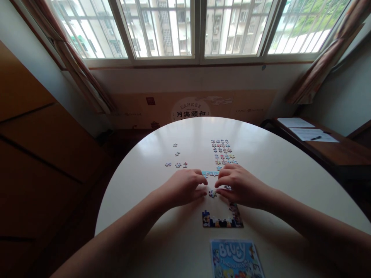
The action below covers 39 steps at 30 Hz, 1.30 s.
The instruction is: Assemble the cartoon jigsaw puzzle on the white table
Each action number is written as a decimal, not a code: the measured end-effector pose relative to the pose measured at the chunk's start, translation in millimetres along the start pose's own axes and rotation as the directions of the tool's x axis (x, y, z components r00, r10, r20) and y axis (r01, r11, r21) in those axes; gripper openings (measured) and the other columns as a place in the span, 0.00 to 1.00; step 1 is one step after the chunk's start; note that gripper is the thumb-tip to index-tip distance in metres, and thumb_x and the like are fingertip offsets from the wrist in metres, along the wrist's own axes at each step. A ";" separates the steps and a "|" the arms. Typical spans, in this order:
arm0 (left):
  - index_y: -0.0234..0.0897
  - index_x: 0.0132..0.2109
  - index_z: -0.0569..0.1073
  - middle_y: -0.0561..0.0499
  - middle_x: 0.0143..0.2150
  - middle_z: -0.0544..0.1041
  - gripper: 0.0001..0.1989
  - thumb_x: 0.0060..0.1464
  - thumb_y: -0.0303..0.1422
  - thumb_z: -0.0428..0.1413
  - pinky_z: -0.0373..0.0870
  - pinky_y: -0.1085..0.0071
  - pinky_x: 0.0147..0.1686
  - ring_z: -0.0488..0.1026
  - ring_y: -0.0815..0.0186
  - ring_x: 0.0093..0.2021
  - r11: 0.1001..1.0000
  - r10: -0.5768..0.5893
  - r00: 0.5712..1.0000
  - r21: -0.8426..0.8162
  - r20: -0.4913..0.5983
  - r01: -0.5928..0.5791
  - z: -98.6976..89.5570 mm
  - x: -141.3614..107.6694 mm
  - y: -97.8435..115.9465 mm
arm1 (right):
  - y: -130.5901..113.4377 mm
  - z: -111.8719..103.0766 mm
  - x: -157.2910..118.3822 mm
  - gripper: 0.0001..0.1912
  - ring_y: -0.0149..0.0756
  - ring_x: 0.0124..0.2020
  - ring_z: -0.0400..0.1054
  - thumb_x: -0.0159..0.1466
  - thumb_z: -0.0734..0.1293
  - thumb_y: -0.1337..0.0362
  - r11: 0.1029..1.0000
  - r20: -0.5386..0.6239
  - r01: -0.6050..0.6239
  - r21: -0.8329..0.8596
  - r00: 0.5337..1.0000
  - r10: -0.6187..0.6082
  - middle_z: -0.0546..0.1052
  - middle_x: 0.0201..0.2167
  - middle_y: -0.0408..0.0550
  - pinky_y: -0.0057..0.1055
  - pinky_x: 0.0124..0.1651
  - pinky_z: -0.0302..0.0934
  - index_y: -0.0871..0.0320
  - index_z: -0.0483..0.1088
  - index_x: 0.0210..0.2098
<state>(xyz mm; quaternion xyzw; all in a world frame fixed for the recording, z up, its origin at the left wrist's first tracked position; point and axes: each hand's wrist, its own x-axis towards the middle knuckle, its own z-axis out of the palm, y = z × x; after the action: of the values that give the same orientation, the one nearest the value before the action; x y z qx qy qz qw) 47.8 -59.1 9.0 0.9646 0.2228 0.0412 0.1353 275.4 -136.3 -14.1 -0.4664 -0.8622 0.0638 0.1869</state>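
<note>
Left hand point(185, 187) and right hand point(243, 185) curl over a partial jigsaw point(222, 223), grips unclear; loose pieces point(222, 156) stand in rows, likely for scanning.

The right hand point(240, 185) hides part of the puzzle border point(222, 223); whether its thumb touches the central loose piece point(212, 194) cannot be told. The lower edge crops the Bluey sheet point(234, 258) and the worktop point(139, 170), whose far rim conceals the poster's point(165, 101) base. Motifs on the gridded pieces point(222, 156) and writing on the papers point(311, 134) are too small to read.
</note>
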 end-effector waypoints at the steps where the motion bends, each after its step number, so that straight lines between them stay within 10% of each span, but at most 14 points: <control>1: 0.44 0.46 0.81 0.50 0.43 0.80 0.10 0.58 0.36 0.59 0.67 0.67 0.35 0.76 0.63 0.35 1.000 0.011 1.000 -0.004 -0.006 -0.011 2.0 0.7 1.6 | 1.2 -1.4 -0.5 0.03 0.38 0.37 0.68 0.64 0.70 0.64 1.000 -0.007 0.002 -0.007 1.000 -0.003 0.79 0.32 0.43 0.39 0.44 0.58 0.52 0.79 0.34; 10: 0.44 0.40 0.82 0.51 0.43 0.79 0.07 0.57 0.33 0.59 0.68 0.68 0.36 0.76 0.65 0.37 0.995 0.093 0.995 -0.024 -0.028 -0.094 14.2 5.2 7.0 | 13.5 -16.8 -4.6 0.10 0.35 0.33 0.67 0.68 0.65 0.63 0.998 -0.205 -0.037 -0.043 0.978 0.028 0.78 0.29 0.46 0.36 0.39 0.59 0.56 0.77 0.32; 21: 0.38 0.32 0.76 0.51 0.38 0.77 0.02 0.53 0.31 0.59 0.65 0.69 0.32 0.73 0.65 0.35 0.998 0.062 0.993 -0.012 0.100 -0.061 -1.7 0.4 19.0 | 4.3 -8.6 -2.9 0.09 0.34 0.30 0.64 0.67 0.65 0.63 0.999 -0.122 0.048 -0.025 0.991 -0.051 0.76 0.28 0.45 0.34 0.37 0.57 0.55 0.76 0.33; 39: 0.37 0.37 0.79 0.52 0.34 0.81 0.05 0.56 0.26 0.58 0.69 0.72 0.37 0.74 0.69 0.34 0.850 -0.039 0.998 -0.527 -0.057 0.003 -0.1 5.1 -0.9 | -0.4 7.4 -0.5 0.09 0.33 0.33 0.68 0.68 0.64 0.70 0.954 -0.304 0.291 -0.068 0.905 -0.298 0.80 0.35 0.45 0.33 0.38 0.62 0.54 0.75 0.44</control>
<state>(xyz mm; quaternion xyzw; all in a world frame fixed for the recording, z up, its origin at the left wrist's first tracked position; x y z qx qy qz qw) 51.9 -56.0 9.0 0.8864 0.2178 0.1306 0.3871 272.5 -136.4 -21.0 -0.3371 -0.8831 -0.0483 0.3227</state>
